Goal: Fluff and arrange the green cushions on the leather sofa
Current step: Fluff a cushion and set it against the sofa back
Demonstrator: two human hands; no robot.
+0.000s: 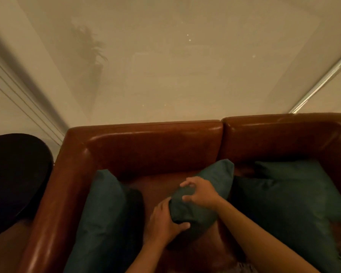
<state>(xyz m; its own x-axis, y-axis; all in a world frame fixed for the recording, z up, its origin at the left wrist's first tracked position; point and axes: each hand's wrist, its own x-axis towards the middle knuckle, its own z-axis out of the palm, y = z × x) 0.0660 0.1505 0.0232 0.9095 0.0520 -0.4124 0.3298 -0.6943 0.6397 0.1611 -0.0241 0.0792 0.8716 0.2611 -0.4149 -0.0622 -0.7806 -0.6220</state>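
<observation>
Three dark green cushions lie on a brown leather sofa point(156, 138). The left cushion point(102, 217) leans against the sofa's left arm. The right cushion point(295, 200) lies flat on the right seat. The middle cushion point(215, 178) stands tilted on the left seat, its top corner pointing at the backrest. My left hand point(163, 223) grips its lower left edge, thumb pressed into the fabric. My right hand point(201, 192) rests on top of it with the fingers spread and curled.
A dark round table point(14, 180) stands beside the sofa's left arm. A pale blind or wall point(175, 66) rises right behind the backrest, with a metal frame strip point(323, 77) at the right. Bare seat leather shows between the left and middle cushions.
</observation>
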